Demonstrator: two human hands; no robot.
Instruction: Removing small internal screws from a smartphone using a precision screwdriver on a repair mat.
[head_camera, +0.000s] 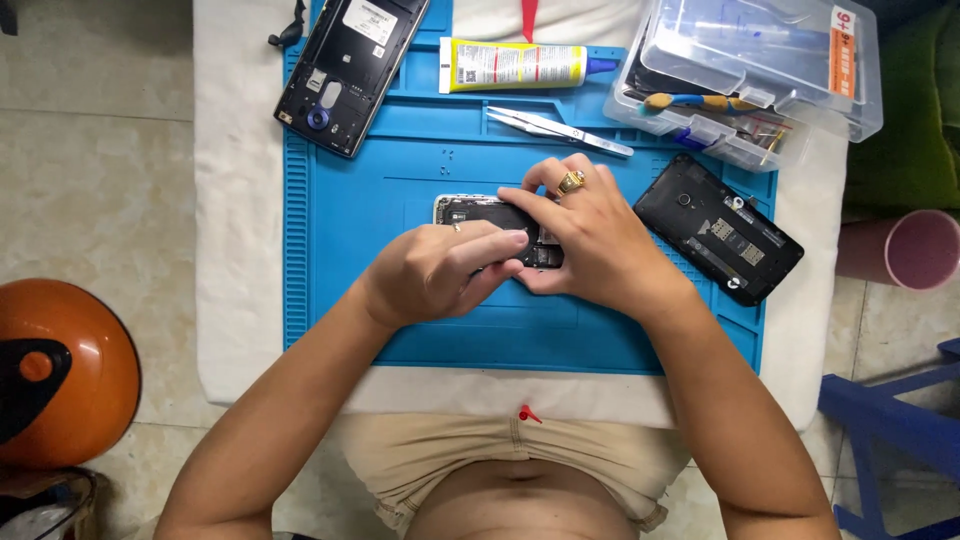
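Both hands, left (437, 272) and right (583, 240), clasp the opened phone (487, 214) by its edges; judged light, rigid, fragile inside, tweezers (560, 130) just beyond.

A phone repair bench: blue work mat (350, 215), tweezers (560, 130), opened phones (348, 70).

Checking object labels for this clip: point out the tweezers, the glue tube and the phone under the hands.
tweezers (560, 128), head view, middle of the metal arms.
glue tube (515, 64), head view, yellow body.
phone (478, 211), head view, exposed left end.
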